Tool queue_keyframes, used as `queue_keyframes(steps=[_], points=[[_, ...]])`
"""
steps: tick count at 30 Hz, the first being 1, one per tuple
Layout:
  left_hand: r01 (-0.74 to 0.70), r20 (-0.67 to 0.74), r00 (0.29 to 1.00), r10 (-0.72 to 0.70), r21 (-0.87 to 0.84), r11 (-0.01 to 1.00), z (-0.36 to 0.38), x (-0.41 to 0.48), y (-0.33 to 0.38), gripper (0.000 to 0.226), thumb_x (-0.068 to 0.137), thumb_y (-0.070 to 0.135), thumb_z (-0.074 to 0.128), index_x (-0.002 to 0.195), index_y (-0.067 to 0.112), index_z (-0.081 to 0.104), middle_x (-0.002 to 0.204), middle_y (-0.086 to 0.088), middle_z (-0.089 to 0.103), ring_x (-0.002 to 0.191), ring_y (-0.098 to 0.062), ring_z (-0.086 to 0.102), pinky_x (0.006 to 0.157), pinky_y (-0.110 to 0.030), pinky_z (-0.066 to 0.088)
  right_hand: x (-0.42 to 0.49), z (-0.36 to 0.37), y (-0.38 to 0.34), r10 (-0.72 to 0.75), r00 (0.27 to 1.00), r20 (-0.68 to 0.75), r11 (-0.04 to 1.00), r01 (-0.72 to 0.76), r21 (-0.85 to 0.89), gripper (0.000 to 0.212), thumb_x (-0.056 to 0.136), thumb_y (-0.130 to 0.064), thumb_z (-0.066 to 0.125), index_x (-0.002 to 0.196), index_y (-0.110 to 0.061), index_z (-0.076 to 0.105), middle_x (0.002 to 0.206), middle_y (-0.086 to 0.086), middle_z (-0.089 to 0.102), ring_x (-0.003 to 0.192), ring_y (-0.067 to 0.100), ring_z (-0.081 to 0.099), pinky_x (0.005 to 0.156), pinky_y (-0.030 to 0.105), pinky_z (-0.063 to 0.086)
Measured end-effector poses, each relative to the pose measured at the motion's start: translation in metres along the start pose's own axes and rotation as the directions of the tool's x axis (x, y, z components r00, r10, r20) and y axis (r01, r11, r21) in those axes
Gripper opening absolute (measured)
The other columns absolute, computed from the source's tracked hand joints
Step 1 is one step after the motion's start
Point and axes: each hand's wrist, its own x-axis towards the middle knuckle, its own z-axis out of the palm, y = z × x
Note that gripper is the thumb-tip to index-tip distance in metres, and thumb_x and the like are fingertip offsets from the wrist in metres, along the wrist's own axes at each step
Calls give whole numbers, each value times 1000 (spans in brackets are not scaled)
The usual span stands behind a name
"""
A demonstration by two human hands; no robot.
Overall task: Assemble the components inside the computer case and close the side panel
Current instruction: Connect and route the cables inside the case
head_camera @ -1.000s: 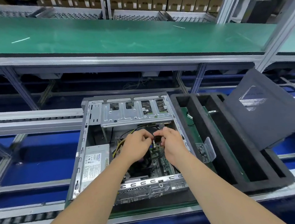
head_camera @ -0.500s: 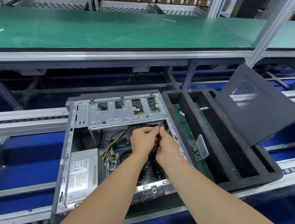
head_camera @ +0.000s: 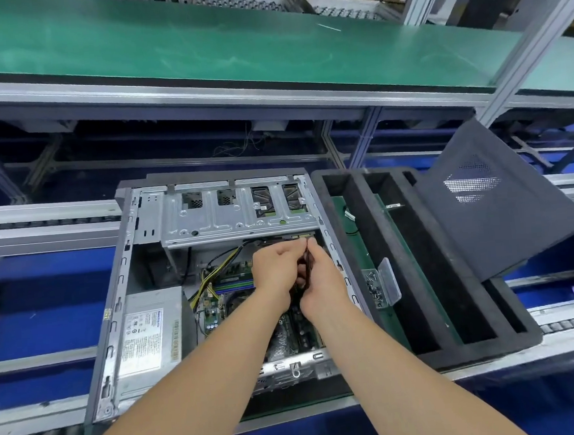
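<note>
Conveyor [head_camera: 22, 234]: hands [head_camera: 276, 269] closer, pinching cable [head_camera: 305, 265] nearer drive cage [head_camera: 217, 219].

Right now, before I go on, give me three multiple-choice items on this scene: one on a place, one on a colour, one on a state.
1. Where in the case is the power supply?
A. near-left corner
B. far-right corner
C. outside it

2. What colour is the bench top?
A. red
B. green
C. white

3. How is the side panel?
A. closed on the case
B. held in the hands
C. off, propped beside the tray

Answers:
1 A, its labelled box fills the near-left corner.
2 B, the mat is green.
3 C, it leans tilted to the right of the tray, and the case is open.
</note>
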Motion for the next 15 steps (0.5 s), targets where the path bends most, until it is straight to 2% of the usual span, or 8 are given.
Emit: queue_keyframes(steps=[2, 4, 6, 9, 12, 15], points=[[-43, -7, 999, 44, 46, 998, 0, 2, -4, 6, 92, 22, 78, 91, 19, 83, 82, -7, 78, 62, -21, 58, 59, -33, 47, 0, -1, -1, 6, 1000, 27, 1000, -5, -16, 29, 103, -45, 64, 95, -20, 76, 62, -5, 67, 49, 5, 57, 45, 21, 45], [-86, -19, 996, 88, 85, 993, 0, 5, -7, 6, 92, 23, 77, 91, 20, 83, 81, -6, 78, 61, -22, 60, 58, -34, 49, 0, -2, -1, 11, 999, 53, 1000, -10, -10, 29, 104, -43, 63, 100, -18, 76, 64, -4, 67, 49, 5, 59, 49, 21, 47], [-131, -42, 990, 138, 135, 982, -1, 7, -9, 6, 92, 24, 77, 90, 21, 83, 79, -3, 78, 61, -22, 65, 58, -38, 55, 0, -2, -1, 18, 997, 73, 1000, -19, 4, 30, 104, -42, 63, 105, -16, 75, 71, -2, 69, 56, 7, 61, 57, 23, 49], [-192, -86, 972, 219, 248, 949, 0, 7, -9, 7, 92, 27, 77, 86, 27, 82, 75, 9, 77, 60, -14, 70, 67, -45, 63, -2, -1, -2, 30, 996, 80, 999, -32, 23, 28, 105, -40, 62, 105, -14, 74, 79, 1, 70, 63, 9, 63, 62, 25, 50], [-219, -97, 961, 257, 295, 930, 0, 6, -9, 12, 91, 29, 77, 80, 32, 80, 72, 15, 76, 55, -7, 69, 69, -47, 64, -2, -1, -4, 43, 996, 78, 998, -46, 34, 27, 105, -39, 63, 101, -15, 74, 74, -2, 70, 58, 7, 63, 58, 23, 52], [-233, -95, 957, 274, 307, 923, 0, 7, -9, 11, 92, 29, 77, 81, 31, 80, 71, 13, 76, 58, -11, 71, 76, -51, 63, -1, -1, -3, 47, 996, 75, 997, -52, 56, 26, 104, -39, 64, 94, -17, 74, 64, -6, 68, 50, 3, 62, 58, 22, 52]])
